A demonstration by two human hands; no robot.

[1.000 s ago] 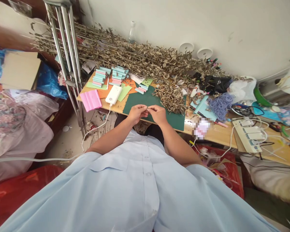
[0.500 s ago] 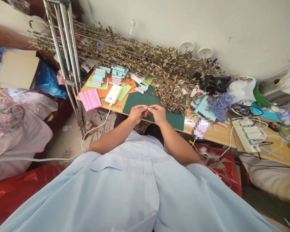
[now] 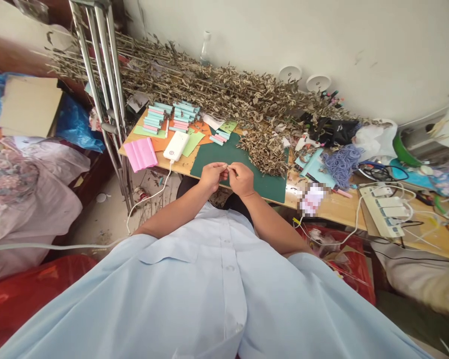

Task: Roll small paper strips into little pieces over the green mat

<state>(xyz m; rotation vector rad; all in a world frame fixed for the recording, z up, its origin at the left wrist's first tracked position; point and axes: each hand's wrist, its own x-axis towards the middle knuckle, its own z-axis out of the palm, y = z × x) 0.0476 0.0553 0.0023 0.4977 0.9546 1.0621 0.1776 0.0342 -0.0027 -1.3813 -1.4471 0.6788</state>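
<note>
My left hand (image 3: 213, 176) and my right hand (image 3: 241, 178) meet at their fingertips over the front edge of a green mat (image 3: 224, 155). Both are closed in a pinch; whatever lies between the fingertips is too small to make out. Just behind my right hand is a heap of dried leaves (image 3: 267, 152) on the mat. Blue and pink paper rolls (image 3: 219, 137) rest at the mat's back left. A white power bank (image 3: 176, 146) with a cable lies left of the mat, beside a pink paper (image 3: 140, 154).
Long dried stalks (image 3: 209, 85) cover the back of the table. Metal crutches (image 3: 107, 89) lean at its left end. On the right are blue yarn (image 3: 342, 163), a blurred phone (image 3: 313, 199) and a power strip (image 3: 384, 209) with cables.
My right hand has turned slightly, its fingers more curled, and shifted a little to the left. My left hand has barely moved.
</note>
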